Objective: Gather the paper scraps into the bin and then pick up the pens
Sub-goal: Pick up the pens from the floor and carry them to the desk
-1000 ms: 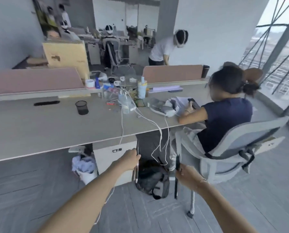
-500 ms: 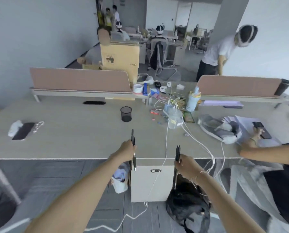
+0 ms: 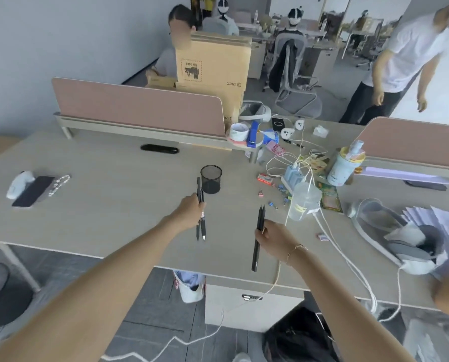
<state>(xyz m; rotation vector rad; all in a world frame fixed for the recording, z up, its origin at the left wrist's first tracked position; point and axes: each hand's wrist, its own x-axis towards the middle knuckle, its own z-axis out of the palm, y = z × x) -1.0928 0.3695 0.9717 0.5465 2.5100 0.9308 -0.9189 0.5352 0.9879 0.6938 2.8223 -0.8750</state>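
Both hands have risen from floor level to above the surface [image 3: 113, 205]. Left hand [image 3: 189, 211] is clenched on two pens [image 3: 201, 205]; right hand [image 3: 273, 235] grips two more [image 3: 258, 236]. Mesh cup [image 3: 211, 178] stands just beyond; pickup appears complete.

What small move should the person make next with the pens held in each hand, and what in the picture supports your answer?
Probably lift the left hand and lower its pens into the black mesh cup. That cup stands open and upright just beyond them, while the right hand grips its own pens farther back.
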